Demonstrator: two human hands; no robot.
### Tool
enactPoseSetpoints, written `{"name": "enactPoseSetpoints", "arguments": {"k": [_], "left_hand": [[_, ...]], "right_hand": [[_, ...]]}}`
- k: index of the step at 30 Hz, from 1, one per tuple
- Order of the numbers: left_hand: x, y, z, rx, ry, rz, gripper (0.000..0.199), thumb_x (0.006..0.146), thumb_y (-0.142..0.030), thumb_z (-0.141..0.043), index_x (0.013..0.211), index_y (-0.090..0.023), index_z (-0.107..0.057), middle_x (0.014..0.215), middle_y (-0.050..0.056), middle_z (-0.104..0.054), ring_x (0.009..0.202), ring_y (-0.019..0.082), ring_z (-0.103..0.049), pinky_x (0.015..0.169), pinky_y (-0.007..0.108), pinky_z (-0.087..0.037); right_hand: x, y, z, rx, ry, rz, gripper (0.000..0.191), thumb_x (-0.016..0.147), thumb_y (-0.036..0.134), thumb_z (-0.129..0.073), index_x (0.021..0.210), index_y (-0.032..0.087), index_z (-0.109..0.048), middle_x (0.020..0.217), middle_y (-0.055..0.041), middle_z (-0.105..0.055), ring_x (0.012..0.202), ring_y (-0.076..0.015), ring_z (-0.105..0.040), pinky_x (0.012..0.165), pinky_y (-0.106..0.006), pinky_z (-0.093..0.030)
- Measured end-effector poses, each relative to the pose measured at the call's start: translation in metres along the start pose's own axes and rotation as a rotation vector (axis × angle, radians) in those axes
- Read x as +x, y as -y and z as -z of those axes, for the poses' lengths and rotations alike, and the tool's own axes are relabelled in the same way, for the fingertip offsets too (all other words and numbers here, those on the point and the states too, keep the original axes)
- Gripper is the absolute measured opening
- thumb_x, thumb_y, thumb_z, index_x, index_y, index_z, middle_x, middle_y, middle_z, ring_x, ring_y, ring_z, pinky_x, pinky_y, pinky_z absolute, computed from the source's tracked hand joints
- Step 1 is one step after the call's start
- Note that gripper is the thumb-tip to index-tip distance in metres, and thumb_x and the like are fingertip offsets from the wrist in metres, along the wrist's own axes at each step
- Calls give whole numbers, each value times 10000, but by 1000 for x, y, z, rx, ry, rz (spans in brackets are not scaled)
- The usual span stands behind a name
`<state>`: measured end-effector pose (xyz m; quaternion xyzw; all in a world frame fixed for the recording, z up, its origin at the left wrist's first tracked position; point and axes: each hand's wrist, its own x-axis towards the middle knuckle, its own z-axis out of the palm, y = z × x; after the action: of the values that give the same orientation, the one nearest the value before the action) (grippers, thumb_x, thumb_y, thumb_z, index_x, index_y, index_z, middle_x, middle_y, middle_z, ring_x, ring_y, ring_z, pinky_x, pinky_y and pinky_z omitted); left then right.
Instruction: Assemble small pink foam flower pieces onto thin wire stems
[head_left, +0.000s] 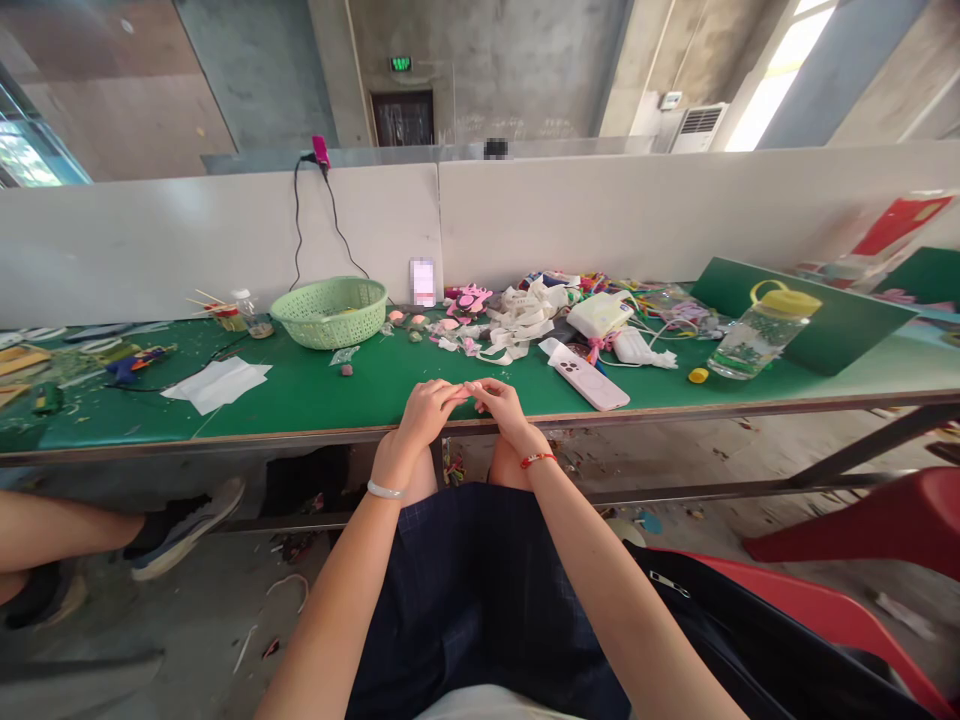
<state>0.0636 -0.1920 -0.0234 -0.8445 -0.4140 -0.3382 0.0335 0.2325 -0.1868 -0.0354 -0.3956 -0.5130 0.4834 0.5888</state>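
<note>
The person's left hand (430, 410) and right hand (501, 403) meet at the fingertips over the near edge of the green tabletop (360, 395). The fingers are bent and drawn in; one cannot tell whether a small piece is pinched between them. Anything that tiny could slip into the lap or to the floor if the pinch loosened, since the hands sit so close to the edge.

To the right of the hands lies a pale pink smartphone (589, 378), one corner near the same edge; a sideways sweep of the right forearm might knock it off. Beyond the hands, white fabric strips (525, 315) lie tangled, and could snag if pulled. Farther left stands a green plastic basket (330, 318), well clear of both hands.
</note>
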Motion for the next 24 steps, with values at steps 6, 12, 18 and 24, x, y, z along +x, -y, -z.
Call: {"name": "enactPoseSetpoints", "arguments": {"k": [6, 12, 18, 24], "left_hand": [[0, 3, -2, 31, 47, 31, 254, 894, -233, -659, 1142, -190, -691, 1032, 80, -758, 947, 216, -687, 833, 349, -472], [-2, 4, -2, -7, 48, 27, 222, 920, -258, -624, 1126, -255, -708, 1027, 56, -767, 914, 196, -700, 817, 332, -492], [0, 6, -3, -28, -28, 68, 231, 866, -250, -693, 1091, -207, -726, 1058, 84, -763, 964, 232, -704, 851, 378, -525], [0, 6, -2, -142, -84, 96, 346, 847, -253, -718, 1191, -228, -687, 1137, 83, -743, 1024, 229, -701, 904, 383, -542]], "right_hand": [[-1, 1, 1, 15, 12, -47, 422, 578, 596, -812, 680, 205, -692, 606, 18, -581, 536, -98, -470, 541, -252, -399], [-2, 2, -1, 24, 47, -50, 428, 563, 582, -828, 640, 206, -638, 614, 23, -576, 562, -101, -500, 560, -246, -424], [-3, 5, 0, 108, -7, -89, 452, 519, 584, -847, 656, 204, -644, 603, 30, -582, 553, -92, -502, 560, -240, -417], [-4, 7, 2, 140, -34, -101, 448, 509, 567, -856, 674, 205, -653, 637, 28, -595, 561, -89, -511, 550, -237, -414]]}}
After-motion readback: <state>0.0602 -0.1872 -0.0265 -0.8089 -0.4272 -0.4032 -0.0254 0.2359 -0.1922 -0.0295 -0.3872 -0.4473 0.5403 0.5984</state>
